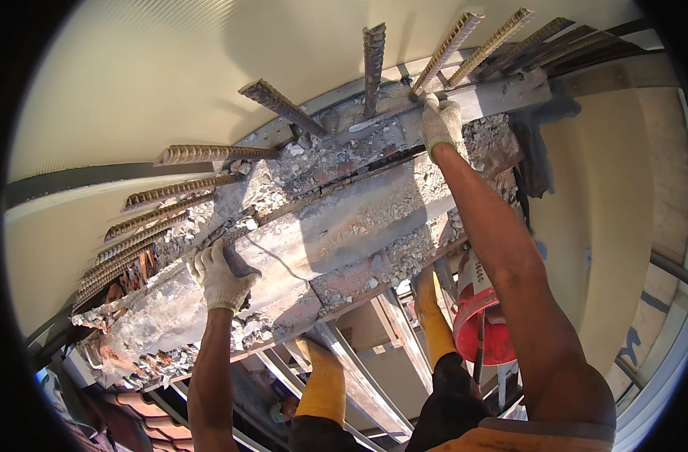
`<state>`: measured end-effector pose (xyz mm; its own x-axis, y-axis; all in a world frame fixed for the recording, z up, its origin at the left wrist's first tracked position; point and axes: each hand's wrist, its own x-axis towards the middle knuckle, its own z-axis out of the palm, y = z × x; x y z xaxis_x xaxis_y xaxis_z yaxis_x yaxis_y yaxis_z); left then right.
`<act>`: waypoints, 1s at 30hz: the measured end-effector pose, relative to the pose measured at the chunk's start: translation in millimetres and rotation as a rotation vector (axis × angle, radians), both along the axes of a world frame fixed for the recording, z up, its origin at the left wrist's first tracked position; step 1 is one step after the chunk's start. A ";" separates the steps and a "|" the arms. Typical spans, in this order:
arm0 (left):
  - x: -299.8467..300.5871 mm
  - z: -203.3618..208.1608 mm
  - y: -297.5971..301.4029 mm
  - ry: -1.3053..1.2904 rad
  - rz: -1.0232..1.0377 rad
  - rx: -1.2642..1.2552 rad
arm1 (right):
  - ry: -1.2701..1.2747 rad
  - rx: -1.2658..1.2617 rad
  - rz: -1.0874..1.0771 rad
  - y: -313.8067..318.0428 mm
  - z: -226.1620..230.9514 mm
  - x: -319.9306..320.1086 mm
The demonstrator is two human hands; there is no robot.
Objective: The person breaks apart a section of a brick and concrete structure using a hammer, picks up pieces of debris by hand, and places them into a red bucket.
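Observation:
Both my hands wear off-white work gloves. My left hand (222, 279) lies with its fingers apart on the upper edge of a long grey, dusty slab (336, 222). A dark patch shows beside its thumb; whether it is shadow or a thing I cannot tell. Farther off and to the right, my right hand (442, 126) is closed over a pale grey strip (502, 96), its fingers curled across the far edge next to the rebar (449, 53). Broken concrete rubble (276, 188) covers the ledge between the hands, and more lies along the slab's near side.
Several ribbed rebar ends (283, 107) jut from the ledge's far side toward a cream corrugated sheet (170, 75). Below, my yellow boots (323, 380) stand among metal bars (366, 377) with gaps between them. A red bucket (483, 331) hangs or stands by my right arm. Roof tiles (159, 422) show lower left.

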<state>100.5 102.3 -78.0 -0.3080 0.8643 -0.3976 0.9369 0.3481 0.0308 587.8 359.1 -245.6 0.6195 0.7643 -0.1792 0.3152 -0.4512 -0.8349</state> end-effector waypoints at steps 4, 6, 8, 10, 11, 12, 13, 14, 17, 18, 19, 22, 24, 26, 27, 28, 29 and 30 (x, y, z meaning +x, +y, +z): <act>-26.0 -2.0 10.0 -0.104 -0.075 0.027 | -0.111 -0.052 0.292 -59.6 63.2 -17.2; -25.1 13.1 13.1 -0.018 -0.220 -0.162 | -0.238 0.100 0.664 -101.0 78.6 -23.8; -6.0 34.6 16.9 -0.067 -0.151 -0.206 | -0.509 0.199 1.065 -128.7 73.5 -28.4; 0.8 48.4 -1.0 -0.074 -0.183 -0.100 | -0.627 -0.060 1.281 -123.7 80.1 -30.2; 2.0 48.8 -12.2 -0.072 -0.212 -0.041 | -0.678 -0.198 1.389 -122.0 82.0 -25.9; -5.3 46.7 -28.8 -0.054 -0.256 0.018 | -0.683 -0.193 1.380 -124.3 82.7 -19.7; -15.5 38.6 -38.3 -0.052 -0.296 0.082 | -0.681 -0.189 1.374 -130.2 82.6 -16.5; -25.4 30.0 -46.5 -0.049 -0.341 0.147 | -0.672 -0.179 1.373 -137.6 80.5 -18.7; -45.9 28.0 -61.8 0.076 -0.521 0.133 | -0.754 -0.062 1.380 -172.6 78.9 2.9; -51.5 35.5 -72.5 0.096 -0.534 0.134 | -0.770 -0.064 1.422 -183.4 86.6 10.1; -47.9 40.2 -69.4 0.103 -0.565 0.143 | -0.753 0.048 1.345 -201.1 81.8 19.8; -52.6 52.9 -94.3 0.147 -0.542 0.103 | -0.572 0.084 1.328 -209.9 103.4 21.2; -51.6 56.7 -99.7 0.173 -0.553 0.118 | -0.610 0.108 1.351 -207.3 102.3 18.6; -32.1 73.2 -81.6 0.073 -0.522 0.092 | -0.645 0.116 1.360 -204.7 92.4 23.7; -18.0 85.2 -72.6 0.023 -0.509 0.075 | -0.645 0.120 1.367 -208.9 83.5 24.4; -2.9 94.4 -68.3 0.003 -0.511 0.059 | -0.642 0.129 1.380 -211.6 76.4 22.4; 11.3 101.6 -62.5 -0.020 -0.522 0.041 | -0.579 0.106 1.368 -215.6 75.0 18.4; 22.7 101.2 -58.8 -0.044 -0.530 0.023 | -0.576 0.096 1.341 -215.9 72.0 16.5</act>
